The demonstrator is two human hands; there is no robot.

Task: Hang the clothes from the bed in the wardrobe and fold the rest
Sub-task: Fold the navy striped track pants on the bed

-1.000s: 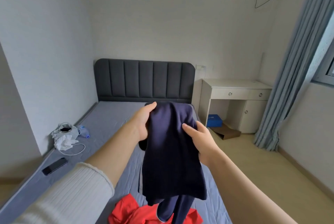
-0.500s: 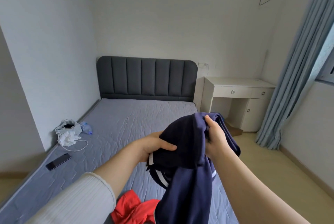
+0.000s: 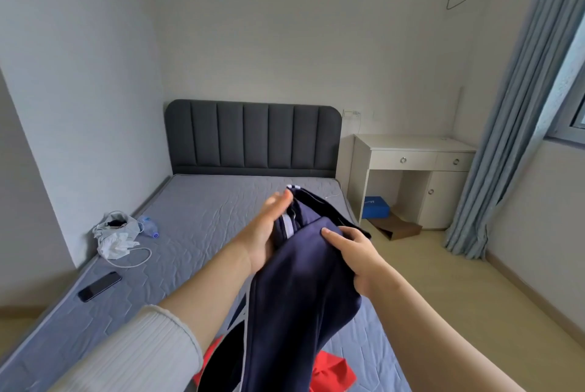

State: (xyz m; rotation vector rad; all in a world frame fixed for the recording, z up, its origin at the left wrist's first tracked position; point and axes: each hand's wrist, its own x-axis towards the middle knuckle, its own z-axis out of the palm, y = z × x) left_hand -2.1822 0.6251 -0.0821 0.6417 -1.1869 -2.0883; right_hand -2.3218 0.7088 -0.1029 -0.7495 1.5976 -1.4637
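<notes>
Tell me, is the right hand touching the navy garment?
Touching. The head view shows the right hand with fingers curled over the navy garment, gripping its fold.

We see the bed, its grey quilted mattress bare. At its left edge lie a black phone, a crumpled white bag with a white cable, and a plastic bottle. A red garment lies at the near end.
</notes>
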